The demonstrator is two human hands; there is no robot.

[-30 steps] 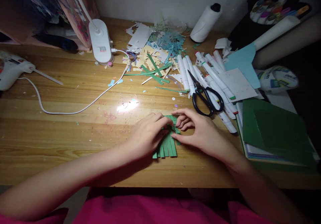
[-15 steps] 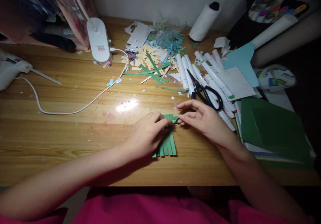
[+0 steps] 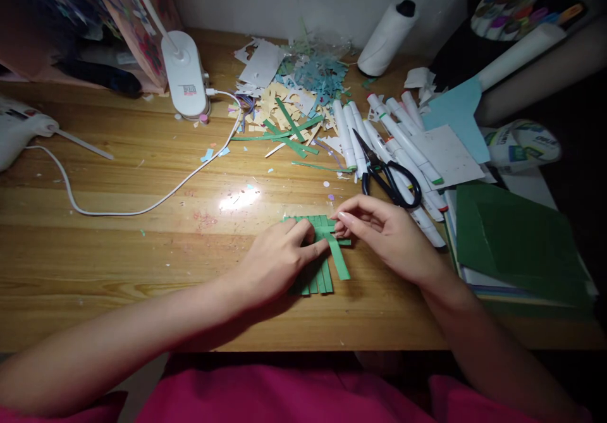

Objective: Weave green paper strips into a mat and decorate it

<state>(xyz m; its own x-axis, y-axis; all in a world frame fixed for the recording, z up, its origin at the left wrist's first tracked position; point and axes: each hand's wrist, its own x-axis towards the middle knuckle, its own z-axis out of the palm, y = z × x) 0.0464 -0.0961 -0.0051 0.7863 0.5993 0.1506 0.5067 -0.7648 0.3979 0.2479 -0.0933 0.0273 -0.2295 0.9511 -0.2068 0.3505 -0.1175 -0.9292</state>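
Observation:
Green paper strips (image 3: pixel 322 276), woven across each other, lie flat on the wooden desk. My left hand (image 3: pixel 279 255) presses them down from the left with bent fingers and covers much of the weave. One loose strip (image 3: pixel 340 260) slants out toward me past my left index finger. At the right edge of the weave, my right hand (image 3: pixel 384 230) has its thumb and index finger pinched together at the end of a green strip; its other fingers are curled and partly hidden.
Black-handled scissors (image 3: pixel 391 186) rest on several white markers (image 3: pixel 348 135) beyond my right hand. Paper scraps (image 3: pixel 284 104) are heaped at the back. Green sheets (image 3: pixel 512 239) lie right, a glue gun (image 3: pixel 28 126) left. A white cable (image 3: pixel 142 213) runs from the lamp base (image 3: pixel 186 88).
A loose green strip now points toward me from the weave's right side. My left hand has shifted slightly, showing more of the weave's top edge. The right fingers have curled in.

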